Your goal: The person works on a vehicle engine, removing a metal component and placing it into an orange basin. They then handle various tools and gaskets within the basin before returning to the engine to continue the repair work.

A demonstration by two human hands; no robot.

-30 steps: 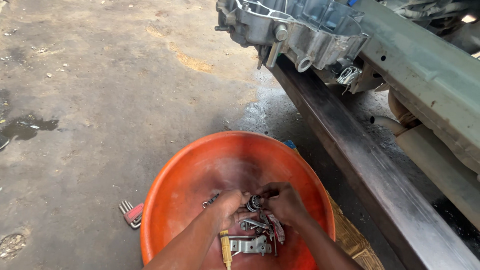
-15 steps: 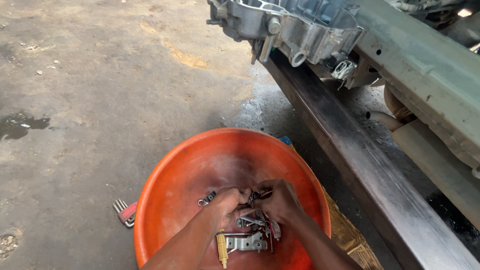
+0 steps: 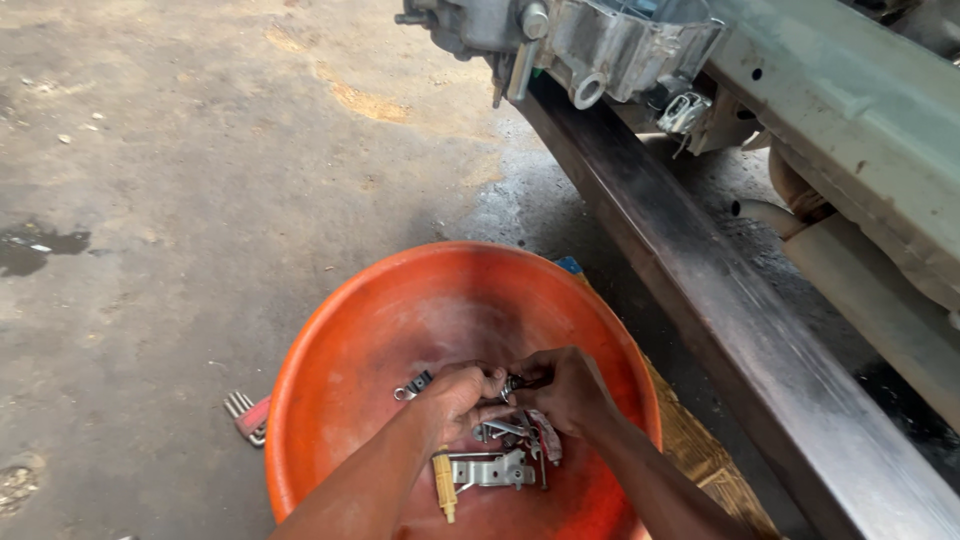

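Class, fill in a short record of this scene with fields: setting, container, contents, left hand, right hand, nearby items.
setting: stained concrete floor
container: orange basin
contents: metal bracket, yellow-handled tool, small clip
left hand: left hand in the basin, fingers closed on small metal parts
right hand: right hand meets it, pinching the same parts
nearby items: hex key set, steel beam, engine casing

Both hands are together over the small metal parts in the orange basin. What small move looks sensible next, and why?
Probably lift the small part pinched between the left hand and right hand clear of the pile in the basin: other parts lie right under it and the hands hide it.
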